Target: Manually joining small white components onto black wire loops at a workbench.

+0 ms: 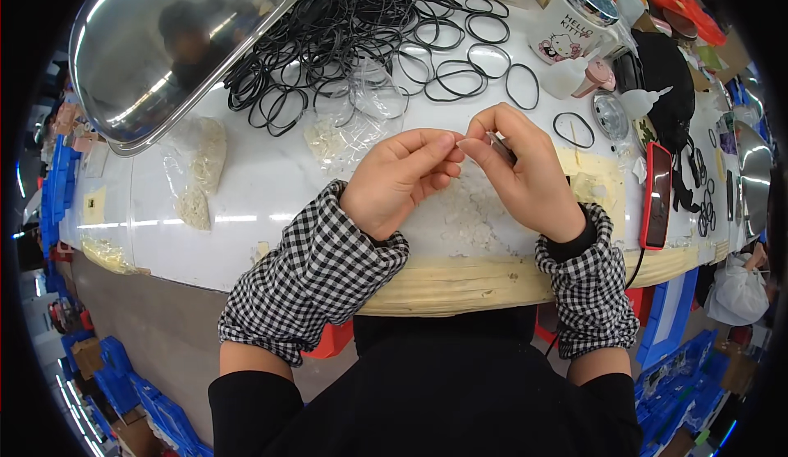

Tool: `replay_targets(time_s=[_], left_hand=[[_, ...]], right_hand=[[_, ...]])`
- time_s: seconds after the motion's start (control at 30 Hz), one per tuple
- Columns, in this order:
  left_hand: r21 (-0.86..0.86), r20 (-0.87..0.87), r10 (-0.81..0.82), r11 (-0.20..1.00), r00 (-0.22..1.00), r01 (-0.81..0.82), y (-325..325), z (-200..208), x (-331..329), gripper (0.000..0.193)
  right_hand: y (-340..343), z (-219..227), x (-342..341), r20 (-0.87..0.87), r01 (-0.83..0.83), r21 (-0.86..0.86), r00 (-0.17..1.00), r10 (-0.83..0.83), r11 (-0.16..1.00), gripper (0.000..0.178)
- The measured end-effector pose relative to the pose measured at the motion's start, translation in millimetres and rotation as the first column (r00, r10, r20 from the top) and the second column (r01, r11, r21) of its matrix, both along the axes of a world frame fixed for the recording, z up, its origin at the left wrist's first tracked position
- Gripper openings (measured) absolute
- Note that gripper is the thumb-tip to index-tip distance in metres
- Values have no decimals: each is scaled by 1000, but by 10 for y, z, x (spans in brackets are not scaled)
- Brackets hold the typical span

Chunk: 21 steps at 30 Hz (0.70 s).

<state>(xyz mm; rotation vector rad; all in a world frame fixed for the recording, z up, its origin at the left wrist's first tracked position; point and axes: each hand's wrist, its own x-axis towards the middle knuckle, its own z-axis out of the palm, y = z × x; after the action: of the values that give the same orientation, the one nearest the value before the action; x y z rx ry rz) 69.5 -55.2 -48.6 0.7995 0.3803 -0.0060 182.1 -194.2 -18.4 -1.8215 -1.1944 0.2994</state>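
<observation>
- White table (152, 256): smooth, wooden front edge.
- Left bag (209, 157), middle bag (328, 141): clear, crinkled plastic; pale bits inside.
- Rings (320, 42): thin, black, heaped beyond the hands.
- Left hand (402, 169): thumb and forefinger pinched narrow; contents cannot be told.
- Right hand (525, 174): curled round grey tool (502, 148), fingertips beside the left's, above pale crumbs (468, 223).

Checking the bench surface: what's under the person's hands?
Small pale bits lie scattered on the white tabletop, visible between the left hand and right hand. Whatever lies directly beneath either hand is covered.
</observation>
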Motion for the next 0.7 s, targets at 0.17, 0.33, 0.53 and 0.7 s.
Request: replay_targets(time_s=[0.17, 0.33, 0.53, 0.7], left_hand=[[-146, 164, 16, 989, 986, 8, -7, -23, -25, 19], [-203, 222, 38, 979, 974, 8, -78, -43, -44, 19], [-180, 235, 35, 984, 971, 8, -142, 5, -18, 24], [-240, 338, -17, 965, 941, 104, -86, 23, -21, 26]], right_hand=[[7, 61, -152, -129, 79, 67, 989, -70, 995, 12], [40, 37, -243, -117, 124, 142, 987, -108, 982, 12], [67, 46, -318, 135, 67, 207, 986, -96, 976, 18], [12, 124, -234, 250, 88, 93, 962, -109, 992, 27]])
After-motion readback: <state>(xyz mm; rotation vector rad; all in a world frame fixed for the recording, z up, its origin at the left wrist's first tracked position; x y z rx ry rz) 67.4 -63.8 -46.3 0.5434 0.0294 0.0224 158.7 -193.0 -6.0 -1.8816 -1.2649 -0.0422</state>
